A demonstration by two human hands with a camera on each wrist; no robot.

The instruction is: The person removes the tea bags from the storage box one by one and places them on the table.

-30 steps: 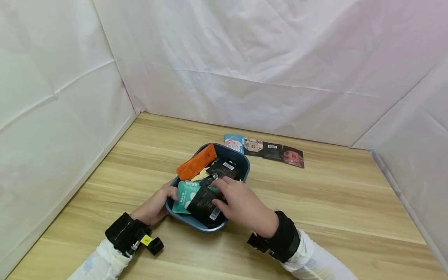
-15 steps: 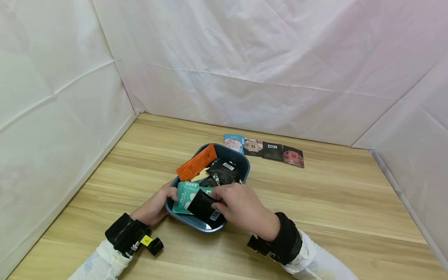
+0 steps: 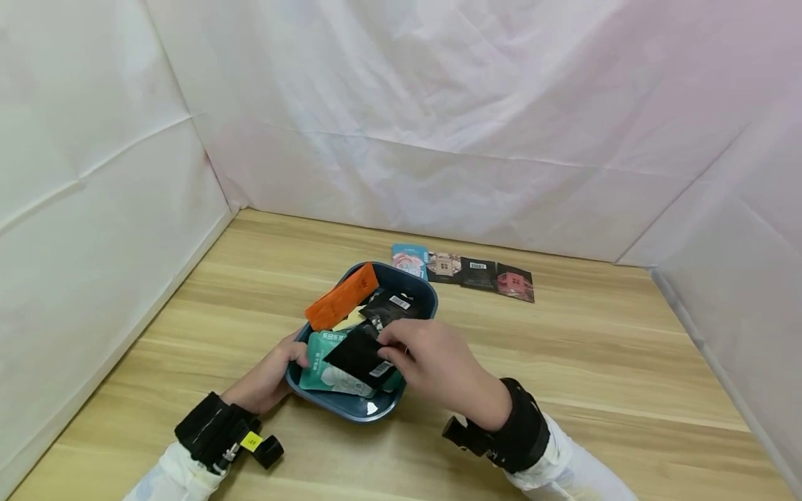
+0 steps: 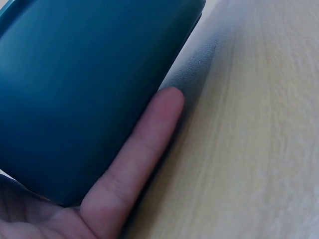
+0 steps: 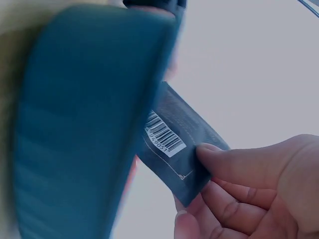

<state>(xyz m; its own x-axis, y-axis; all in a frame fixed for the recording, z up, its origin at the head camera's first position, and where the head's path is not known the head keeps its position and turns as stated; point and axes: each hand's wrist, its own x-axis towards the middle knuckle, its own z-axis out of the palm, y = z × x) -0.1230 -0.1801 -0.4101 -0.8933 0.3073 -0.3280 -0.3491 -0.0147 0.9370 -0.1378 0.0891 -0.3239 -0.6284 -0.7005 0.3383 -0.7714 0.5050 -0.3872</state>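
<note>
My right hand (image 3: 438, 362) pinches a black flat packet (image 3: 353, 356) by its right edge, between thumb and fingers. The packet is raised and tilted over a dark blue plastic basin (image 3: 357, 415); a white barcode shows on it in the right wrist view. My left hand (image 3: 269, 376) holds the basin at its left side, thumb over the rim and the other fingers along the outside wall. A green packet (image 3: 318, 362) lies in the basin under the black one, close to my left thumb. Part of the basin's contents is hidden by my right hand.
An orange packet (image 3: 341, 297) leans on the basin's far left rim. Another black packet (image 3: 390, 309) lies inside. Behind the basin, a blue packet (image 3: 410, 260), a beige-patterned one (image 3: 444, 266), a black one (image 3: 479, 275) and a red-and-black one (image 3: 516, 282) form a row. White cloth walls surround the table.
My right hand has pinched the black packet and lifted it off the green packet, tilting it. The left hand keeps its hold on the basin. The head view has shifted slightly.
</note>
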